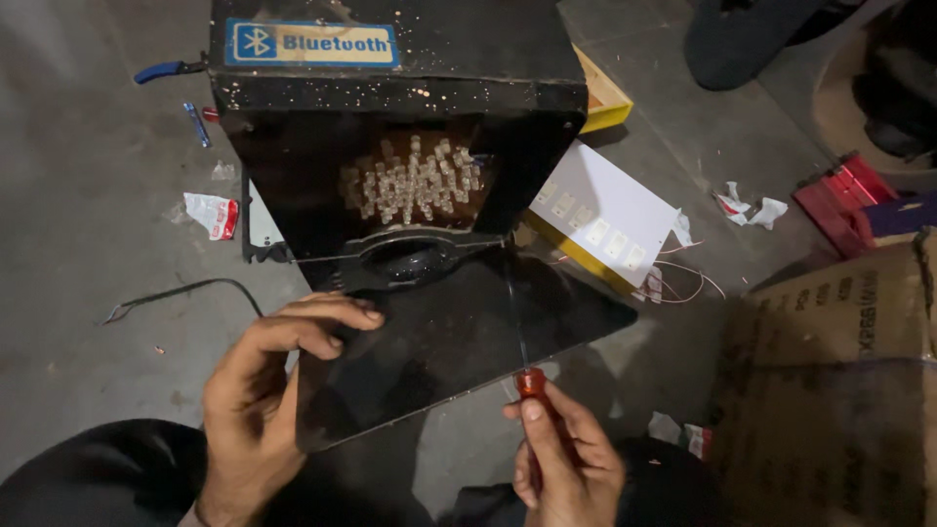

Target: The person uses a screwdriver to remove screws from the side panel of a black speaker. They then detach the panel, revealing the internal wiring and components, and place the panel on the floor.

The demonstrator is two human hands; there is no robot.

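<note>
A large black speaker box point(390, 127) stands on the grey floor, with a lit grid of small lights showing inside it. A glossy black panel point(439, 342) with an oval cut-out leans out from its front. My left hand point(259, 390) grips the panel's lower left edge. My right hand point(566, 459) holds a red-handled screwdriver point(527, 376). Its thin shaft points up toward the panel's upper right corner by the box.
A white and yellow board point(600, 215) with thin wires lies right of the box. A cardboard carton point(830, 390) stands at right, red boxes point(844, 200) behind it. Blue-handled pliers point(161, 70), a loose black wire point(185, 291) and paper scraps lie at left. Another person's dark shoe point(742, 39) is at top.
</note>
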